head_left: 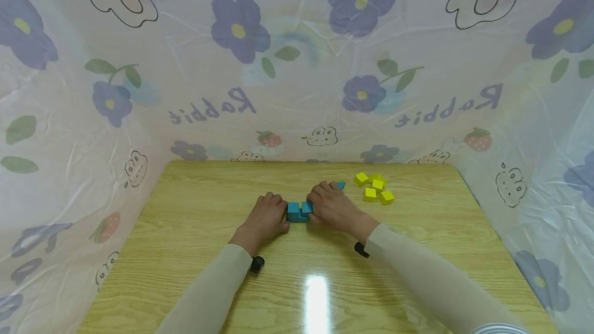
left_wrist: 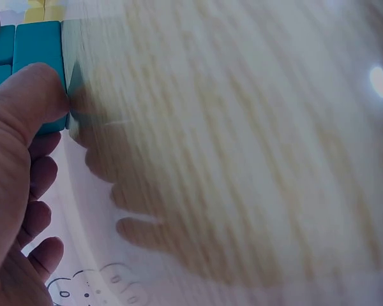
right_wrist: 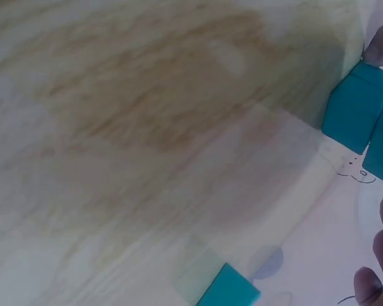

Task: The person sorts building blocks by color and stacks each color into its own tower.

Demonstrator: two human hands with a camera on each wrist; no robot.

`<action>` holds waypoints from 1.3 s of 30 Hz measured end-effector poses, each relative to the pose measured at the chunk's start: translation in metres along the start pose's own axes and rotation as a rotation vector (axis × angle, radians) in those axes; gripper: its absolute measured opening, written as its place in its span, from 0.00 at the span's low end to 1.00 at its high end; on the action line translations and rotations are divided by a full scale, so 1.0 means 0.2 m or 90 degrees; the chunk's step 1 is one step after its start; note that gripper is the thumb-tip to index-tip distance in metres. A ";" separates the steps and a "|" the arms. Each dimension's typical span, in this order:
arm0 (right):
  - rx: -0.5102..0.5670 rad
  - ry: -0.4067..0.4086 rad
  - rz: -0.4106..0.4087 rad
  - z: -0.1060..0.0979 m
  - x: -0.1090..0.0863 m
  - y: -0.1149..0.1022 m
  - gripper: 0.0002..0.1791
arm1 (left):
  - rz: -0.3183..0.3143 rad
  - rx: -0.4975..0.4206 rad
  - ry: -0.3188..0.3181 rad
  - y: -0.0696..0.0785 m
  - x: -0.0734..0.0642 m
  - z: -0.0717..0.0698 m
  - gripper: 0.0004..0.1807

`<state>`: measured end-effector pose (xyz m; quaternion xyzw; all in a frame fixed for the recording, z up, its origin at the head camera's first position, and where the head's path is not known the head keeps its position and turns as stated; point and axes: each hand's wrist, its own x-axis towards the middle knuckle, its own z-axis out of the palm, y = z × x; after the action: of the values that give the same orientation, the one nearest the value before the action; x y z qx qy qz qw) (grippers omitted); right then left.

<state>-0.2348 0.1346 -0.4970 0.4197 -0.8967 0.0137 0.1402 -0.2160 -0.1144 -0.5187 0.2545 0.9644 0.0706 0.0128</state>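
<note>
Several blue blocks (head_left: 293, 211) stand together between the two hands, with a gap between the two upper ones in the head view. My left hand (head_left: 266, 217) grips the left end of the group; its thumb (left_wrist: 38, 95) lies on one block's face, with the other fingers (left_wrist: 43, 178) curled on the far side. My right hand (head_left: 336, 205) holds the right end, its fingers bent over a blue block (head_left: 307, 207). The right wrist view has two blocks (right_wrist: 357, 111) side by side near fingertips at the right edge.
A pointed blue block (head_left: 341, 185) lies just behind the right hand. Several yellow blocks (head_left: 369, 194) sit loosely grouped to the right. The wooden table (head_left: 209, 184) meets a patterned cloth wall (head_left: 297, 76) at the back. A round metallic rim (head_left: 498, 329) shows at the lower right.
</note>
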 end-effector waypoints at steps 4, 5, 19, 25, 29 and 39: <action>-0.014 0.002 0.001 0.01 0.01 -0.02 0.19 | 0.003 -0.001 0.005 0.00 0.00 0.00 0.22; -0.013 -0.002 0.005 0.02 0.01 -0.03 0.20 | 0.004 -0.001 0.006 0.00 0.00 0.01 0.21; 0.035 -0.008 0.045 0.02 -0.01 -0.04 0.20 | 0.009 -0.004 0.017 0.00 -0.01 0.00 0.19; 0.025 -0.002 0.045 0.03 -0.01 -0.04 0.20 | 0.013 -0.001 0.023 0.00 -0.01 0.01 0.19; 0.026 0.000 0.043 0.03 -0.01 -0.04 0.20 | 0.015 -0.002 0.026 0.00 -0.01 0.00 0.19; 0.021 -0.003 0.042 0.03 -0.01 -0.05 0.20 | 0.015 0.004 0.023 0.00 -0.01 0.00 0.18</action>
<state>-0.2286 0.1289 -0.5033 0.3921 -0.9100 0.0320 0.1306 -0.2141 -0.1153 -0.5184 0.2643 0.9617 0.0720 -0.0066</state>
